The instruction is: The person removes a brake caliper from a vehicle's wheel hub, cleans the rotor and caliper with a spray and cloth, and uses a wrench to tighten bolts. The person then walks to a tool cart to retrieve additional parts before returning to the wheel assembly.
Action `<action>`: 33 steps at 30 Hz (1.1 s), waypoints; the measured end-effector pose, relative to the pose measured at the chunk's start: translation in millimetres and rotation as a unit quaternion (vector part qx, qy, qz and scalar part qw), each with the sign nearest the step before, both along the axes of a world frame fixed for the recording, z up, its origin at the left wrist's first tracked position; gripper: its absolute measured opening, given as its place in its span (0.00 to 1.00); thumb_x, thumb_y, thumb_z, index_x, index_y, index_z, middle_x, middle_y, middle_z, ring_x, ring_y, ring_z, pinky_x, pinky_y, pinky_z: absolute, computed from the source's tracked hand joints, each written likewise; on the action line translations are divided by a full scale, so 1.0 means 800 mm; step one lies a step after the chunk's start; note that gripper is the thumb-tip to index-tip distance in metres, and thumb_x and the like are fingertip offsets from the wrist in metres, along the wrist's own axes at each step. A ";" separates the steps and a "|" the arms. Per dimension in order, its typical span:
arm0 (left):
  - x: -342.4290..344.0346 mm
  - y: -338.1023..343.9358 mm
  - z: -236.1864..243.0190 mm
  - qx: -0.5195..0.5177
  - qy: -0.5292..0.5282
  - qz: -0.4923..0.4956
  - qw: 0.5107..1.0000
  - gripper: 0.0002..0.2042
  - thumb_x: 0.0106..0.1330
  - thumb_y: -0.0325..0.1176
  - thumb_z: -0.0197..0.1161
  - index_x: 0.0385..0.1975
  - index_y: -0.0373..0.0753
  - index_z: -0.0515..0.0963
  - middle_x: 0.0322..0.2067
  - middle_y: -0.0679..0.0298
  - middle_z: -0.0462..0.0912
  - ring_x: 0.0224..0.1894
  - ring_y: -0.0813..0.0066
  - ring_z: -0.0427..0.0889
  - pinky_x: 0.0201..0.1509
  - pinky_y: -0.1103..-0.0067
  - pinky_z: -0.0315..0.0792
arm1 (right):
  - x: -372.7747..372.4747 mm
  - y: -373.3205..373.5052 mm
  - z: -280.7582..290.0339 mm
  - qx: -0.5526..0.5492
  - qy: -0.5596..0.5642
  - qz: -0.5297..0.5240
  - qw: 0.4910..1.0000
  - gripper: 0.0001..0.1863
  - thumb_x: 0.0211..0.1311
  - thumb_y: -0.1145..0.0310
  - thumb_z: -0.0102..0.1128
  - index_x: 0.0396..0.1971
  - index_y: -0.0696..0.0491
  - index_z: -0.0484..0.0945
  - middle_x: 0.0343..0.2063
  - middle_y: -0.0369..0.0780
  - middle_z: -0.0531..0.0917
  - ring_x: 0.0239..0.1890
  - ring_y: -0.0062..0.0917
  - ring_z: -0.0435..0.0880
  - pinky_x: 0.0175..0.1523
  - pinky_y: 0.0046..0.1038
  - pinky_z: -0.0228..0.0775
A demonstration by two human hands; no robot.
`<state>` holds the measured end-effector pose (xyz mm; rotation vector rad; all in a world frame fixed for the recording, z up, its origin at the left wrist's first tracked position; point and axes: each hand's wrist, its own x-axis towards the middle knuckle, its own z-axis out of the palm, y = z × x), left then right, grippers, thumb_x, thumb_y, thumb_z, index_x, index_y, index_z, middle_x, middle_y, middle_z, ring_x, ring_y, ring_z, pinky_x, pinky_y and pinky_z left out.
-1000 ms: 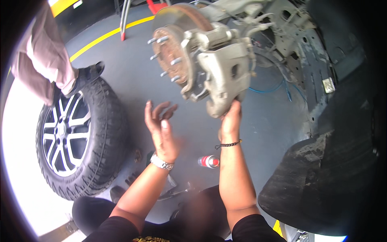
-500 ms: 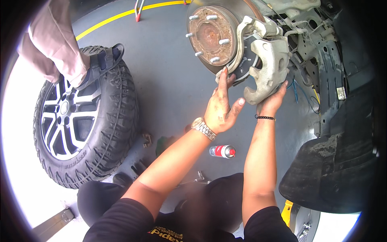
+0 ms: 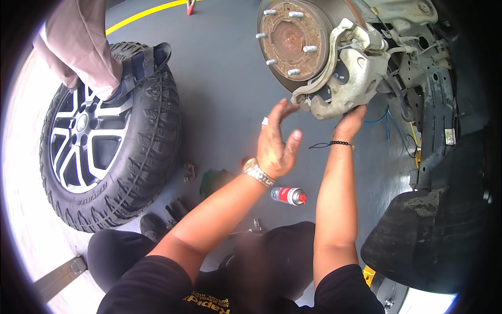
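Right hand (image 3: 349, 125) resting under brake caliper (image 3: 363, 78), left hand (image 3: 276, 149) hovering beside

The caliper is sitting at the lower right edge of the brake disc (image 3: 267, 68), its long axis slanting from upper right to lower left. The right hand is nearer, apparently touching the underside; its fingers are disappearing behind the metal, so I cannot tell whether that grip is closing on anything. The left hand's grip is standing spread and empty, thumb apart, the caliper lying up and to its right. Its fingertips are pointing toward the bracket's (image 3: 330, 73) lower end; contact is staying unclear.
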<state>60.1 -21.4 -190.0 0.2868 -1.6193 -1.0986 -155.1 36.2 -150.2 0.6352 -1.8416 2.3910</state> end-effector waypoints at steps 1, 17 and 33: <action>0.005 -0.010 -0.002 0.017 0.003 0.012 1.000 0.31 0.76 0.46 0.47 0.71 0.33 0.51 0.57 0.45 0.79 0.56 0.51 0.79 0.64 0.61 0.68 | 0.015 -0.011 0.010 -0.047 -0.047 0.025 0.997 0.30 0.76 0.49 0.36 0.67 0.54 0.64 0.66 0.40 0.69 0.68 0.32 0.66 0.73 0.36 0.55; 0.149 -0.131 -0.131 0.278 -0.046 0.176 0.943 0.23 0.79 0.47 0.46 0.56 0.31 0.72 0.39 0.55 0.84 0.39 0.69 0.82 0.48 0.74 0.75 | 0.043 -0.040 -0.017 -0.077 -0.214 -0.012 0.974 0.14 0.75 0.62 0.43 0.47 0.50 0.77 0.43 0.30 0.79 0.30 0.18 0.69 0.32 0.22 0.59; 0.130 -0.135 -0.117 0.308 -0.095 0.080 0.943 0.27 0.79 0.53 0.43 0.49 0.33 0.79 0.38 0.59 0.86 0.38 0.72 0.81 0.47 0.76 0.73 | 0.005 -0.051 -0.035 -0.122 -0.203 0.001 0.972 0.23 0.68 0.71 0.57 0.61 0.57 0.67 0.55 0.40 0.75 0.54 0.31 0.77 0.60 0.40 0.73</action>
